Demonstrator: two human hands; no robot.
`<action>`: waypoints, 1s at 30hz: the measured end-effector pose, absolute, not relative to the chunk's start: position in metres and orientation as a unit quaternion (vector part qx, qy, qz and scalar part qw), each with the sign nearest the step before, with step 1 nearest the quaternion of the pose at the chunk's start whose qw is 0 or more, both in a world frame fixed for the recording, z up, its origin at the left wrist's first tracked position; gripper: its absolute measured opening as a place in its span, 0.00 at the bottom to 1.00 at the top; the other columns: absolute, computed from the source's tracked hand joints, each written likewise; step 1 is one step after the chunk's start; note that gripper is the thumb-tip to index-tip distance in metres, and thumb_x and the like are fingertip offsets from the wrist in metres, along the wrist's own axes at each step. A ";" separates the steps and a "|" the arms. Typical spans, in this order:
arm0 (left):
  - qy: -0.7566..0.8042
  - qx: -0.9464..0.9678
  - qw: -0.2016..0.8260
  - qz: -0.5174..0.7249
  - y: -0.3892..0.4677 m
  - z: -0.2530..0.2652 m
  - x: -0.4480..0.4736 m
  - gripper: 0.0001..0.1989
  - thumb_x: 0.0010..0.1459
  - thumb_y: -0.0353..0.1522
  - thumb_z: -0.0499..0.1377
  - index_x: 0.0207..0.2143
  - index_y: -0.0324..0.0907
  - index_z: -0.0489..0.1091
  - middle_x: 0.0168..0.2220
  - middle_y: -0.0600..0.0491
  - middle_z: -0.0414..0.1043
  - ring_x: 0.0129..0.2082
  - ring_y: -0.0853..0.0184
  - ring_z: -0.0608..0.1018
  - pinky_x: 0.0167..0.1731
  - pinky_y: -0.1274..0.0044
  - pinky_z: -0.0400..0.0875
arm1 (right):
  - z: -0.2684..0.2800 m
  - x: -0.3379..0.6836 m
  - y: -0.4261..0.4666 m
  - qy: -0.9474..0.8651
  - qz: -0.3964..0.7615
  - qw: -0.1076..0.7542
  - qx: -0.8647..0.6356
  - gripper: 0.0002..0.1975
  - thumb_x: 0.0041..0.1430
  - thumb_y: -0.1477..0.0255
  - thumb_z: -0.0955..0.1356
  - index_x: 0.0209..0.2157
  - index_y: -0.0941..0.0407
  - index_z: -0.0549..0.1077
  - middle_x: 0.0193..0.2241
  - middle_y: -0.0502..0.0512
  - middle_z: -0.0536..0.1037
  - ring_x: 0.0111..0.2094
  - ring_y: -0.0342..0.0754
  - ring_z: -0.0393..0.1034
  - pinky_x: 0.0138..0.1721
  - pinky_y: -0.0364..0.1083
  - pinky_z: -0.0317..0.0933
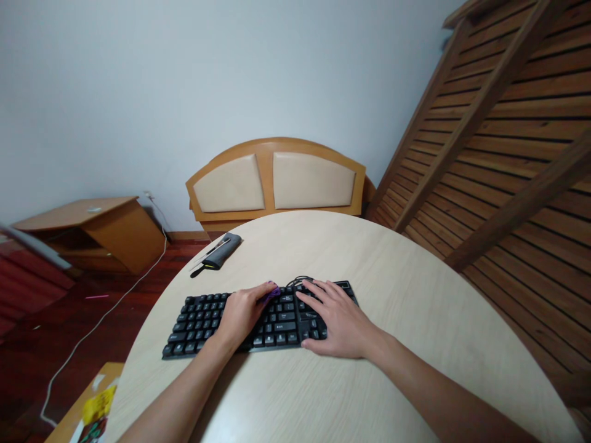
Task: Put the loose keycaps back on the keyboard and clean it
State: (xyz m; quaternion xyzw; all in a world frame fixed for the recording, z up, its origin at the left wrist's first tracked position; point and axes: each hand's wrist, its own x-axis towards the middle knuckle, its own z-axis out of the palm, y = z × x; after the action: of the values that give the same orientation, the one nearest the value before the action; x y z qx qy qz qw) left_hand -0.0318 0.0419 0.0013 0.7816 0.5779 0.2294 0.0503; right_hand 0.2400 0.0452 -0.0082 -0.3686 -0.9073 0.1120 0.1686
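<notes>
A black keyboard [196, 323] lies flat on the pale round table [415, 295]. Over its middle keys, my left hand [242, 312] is closed on a small purple cloth [272, 294], pressed against the upper rows. Most of the cloth is hidden under the fingers. My right hand [339, 320] rests spread over the keyboard's right end, with the thumb at the near edge, and covers many keys there. Behind the keyboard, a bundled black cable [299, 280] sits between the two hands.
A grey pouch [226, 249] with a thin light tool on it lies near the table's left edge. Beyond the table stands a padded headboard [268, 147]. Wooden slatted panels [498, 154] lean at right. A low cabinet [115, 234] and white cord [124, 295] are at left.
</notes>
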 end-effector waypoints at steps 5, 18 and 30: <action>0.522 0.813 0.049 0.254 0.042 -0.003 -0.033 0.18 0.62 0.26 0.59 0.52 0.52 0.77 0.53 0.57 0.76 0.50 0.61 0.81 0.52 0.69 0.77 | -0.007 0.241 0.047 -0.902 0.104 0.177 -0.379 0.46 0.49 0.50 0.72 0.67 0.53 0.61 0.70 0.61 0.55 0.69 0.63 0.48 0.68 0.64 0.40; 0.378 0.885 0.083 0.259 0.036 -0.004 -0.032 0.18 0.62 0.25 0.59 0.53 0.47 0.76 0.52 0.52 0.78 0.53 0.62 0.79 0.53 0.69 0.77 | -0.006 0.247 0.057 -0.897 0.093 0.185 -0.390 0.45 0.49 0.51 0.73 0.65 0.55 0.63 0.69 0.62 0.56 0.69 0.62 0.50 0.68 0.64 0.42; 0.276 0.920 0.161 0.229 0.021 0.015 -0.019 0.17 0.64 0.26 0.58 0.53 0.47 0.75 0.48 0.52 0.80 0.49 0.65 0.82 0.52 0.73 0.78 | -0.011 0.251 0.061 -0.899 0.083 0.200 -0.380 0.44 0.49 0.51 0.73 0.65 0.54 0.64 0.69 0.62 0.57 0.68 0.62 0.51 0.68 0.64 0.43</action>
State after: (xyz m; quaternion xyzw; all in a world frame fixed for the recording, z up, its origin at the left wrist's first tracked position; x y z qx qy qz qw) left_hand -0.0187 0.0206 0.0145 0.9196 0.2760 0.2288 0.1608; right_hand 0.2508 0.0610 -0.0114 -0.3801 -0.8992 0.0831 0.2001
